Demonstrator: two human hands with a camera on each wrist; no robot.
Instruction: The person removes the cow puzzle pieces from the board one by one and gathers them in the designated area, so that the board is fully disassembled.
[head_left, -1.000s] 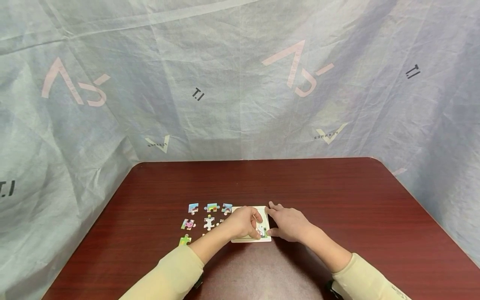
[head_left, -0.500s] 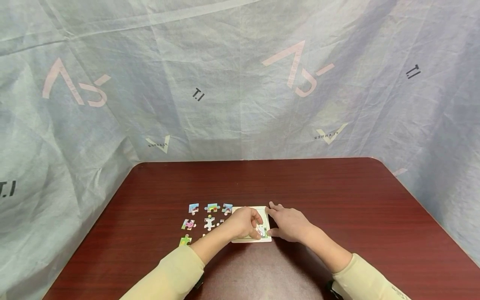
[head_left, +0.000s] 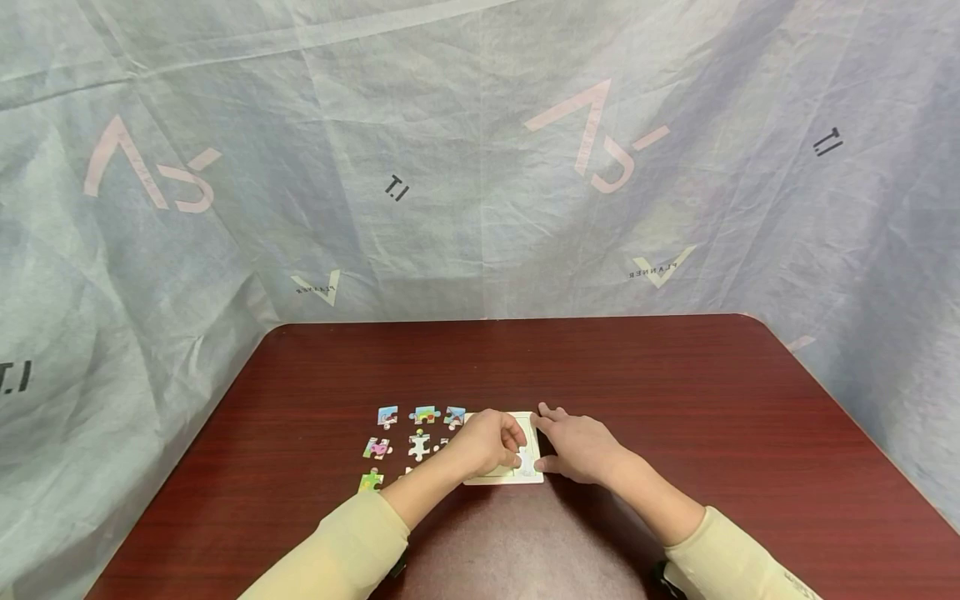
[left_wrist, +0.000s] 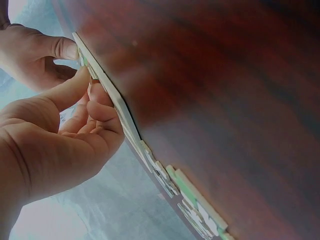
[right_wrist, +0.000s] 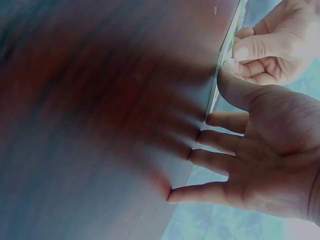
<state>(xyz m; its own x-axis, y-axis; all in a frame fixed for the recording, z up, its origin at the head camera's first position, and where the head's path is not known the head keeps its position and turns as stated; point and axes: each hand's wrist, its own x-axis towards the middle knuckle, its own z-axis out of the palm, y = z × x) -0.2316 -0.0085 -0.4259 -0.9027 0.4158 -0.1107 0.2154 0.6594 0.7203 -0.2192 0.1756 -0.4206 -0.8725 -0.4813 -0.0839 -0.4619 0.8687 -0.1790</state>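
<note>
A cream puzzle tray lies flat at the table's near middle. My left hand reaches over it, pinching a small puzzle piece between thumb and index finger at the tray's lower right part. Most of this piece is hidden behind the fingers. At the tray's right edge, my right hand rests with extended fingers; its thumb and index finger touch the rim. Left of the tray lie several loose pieces, among them a white one, a pink one and a green one.
More pieces with blue sky prints lie along the back of the group, including a corner-like piece and a wide piece. The left forearm covers part of this group. A dark red wooden table extends to a grey cloth backdrop.
The left thumb has shifted slightly up and inward. The green and white print seen in the tray's lower right corner now shows as pale surface. The right hand stays in place.
</note>
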